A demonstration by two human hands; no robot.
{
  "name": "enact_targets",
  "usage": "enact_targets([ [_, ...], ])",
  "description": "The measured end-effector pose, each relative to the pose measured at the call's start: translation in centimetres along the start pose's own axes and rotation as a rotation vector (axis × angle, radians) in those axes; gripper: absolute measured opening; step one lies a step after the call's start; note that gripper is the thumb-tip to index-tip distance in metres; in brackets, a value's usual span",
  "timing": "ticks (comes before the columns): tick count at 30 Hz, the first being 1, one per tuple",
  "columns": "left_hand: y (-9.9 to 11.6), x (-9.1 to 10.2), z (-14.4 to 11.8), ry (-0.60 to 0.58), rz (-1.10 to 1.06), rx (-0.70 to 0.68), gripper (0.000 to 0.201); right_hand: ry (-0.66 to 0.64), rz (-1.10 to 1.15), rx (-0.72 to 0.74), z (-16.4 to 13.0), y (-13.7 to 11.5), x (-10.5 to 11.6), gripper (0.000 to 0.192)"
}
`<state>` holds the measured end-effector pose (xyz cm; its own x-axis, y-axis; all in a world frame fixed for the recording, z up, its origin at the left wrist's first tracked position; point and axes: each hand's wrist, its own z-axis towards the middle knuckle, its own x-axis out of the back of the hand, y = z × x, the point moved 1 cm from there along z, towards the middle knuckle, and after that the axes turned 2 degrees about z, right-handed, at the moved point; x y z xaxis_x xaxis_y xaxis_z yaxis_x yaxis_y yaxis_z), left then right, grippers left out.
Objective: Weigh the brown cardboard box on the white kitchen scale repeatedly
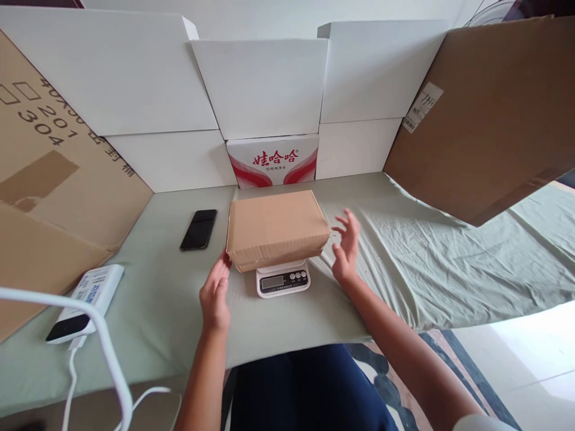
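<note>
A closed brown cardboard box (276, 224) rests on a small white kitchen scale (284, 281), covering its weighing plate. The scale's display and several buttons face me; I cannot read any digits. My left hand (216, 293) is at the box's near left corner, fingers stretched out along its side, and the fingertips are partly hidden there. On the other side, my right hand (347, 245) is held just off the box's right end, fingers spread and curved, with nothing in it.
A black smartphone (199, 230) lies left of the box. Farther left is a white power bank (87, 302) with a white cable (108, 341). White boxes (265, 84) wall the back; large cardboard sheets stand left (90, 197) and right (485, 114). Green cloth (386, 239) covers the table.
</note>
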<state>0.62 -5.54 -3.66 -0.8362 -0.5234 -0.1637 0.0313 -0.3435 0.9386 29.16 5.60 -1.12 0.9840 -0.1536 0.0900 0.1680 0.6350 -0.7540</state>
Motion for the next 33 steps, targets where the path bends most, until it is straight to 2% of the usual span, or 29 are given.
enact_targets([
  [2, 0.5, 0.3, 0.4, 0.057, -0.041, -0.037, 0.043, 0.156, -0.053, 0.003, 0.5, -0.2, 0.6, 0.066],
  [4, 0.9, 0.5, 0.6, 0.116, -0.074, -0.059, 0.040, 0.207, -0.089, -0.033, 0.9, -0.3, 0.9, 0.066],
  [9, 1.1, 0.6, 0.8, 0.144, -0.077, -0.051, 0.040, 0.141, -0.035, -0.066, 0.5, -0.3, 0.3, 0.064],
  [20, 0.6, 0.3, 0.6, 0.105, -0.059, 0.007, 0.046, 0.075, 0.127, -0.015, 0.4, 0.0, -0.4, 0.060],
  [33, -0.4, 0.4, 0.5, 0.048, -0.028, 0.026, 0.052, -0.018, 0.197, -0.025, 0.1, -0.1, -0.6, 0.057],
])
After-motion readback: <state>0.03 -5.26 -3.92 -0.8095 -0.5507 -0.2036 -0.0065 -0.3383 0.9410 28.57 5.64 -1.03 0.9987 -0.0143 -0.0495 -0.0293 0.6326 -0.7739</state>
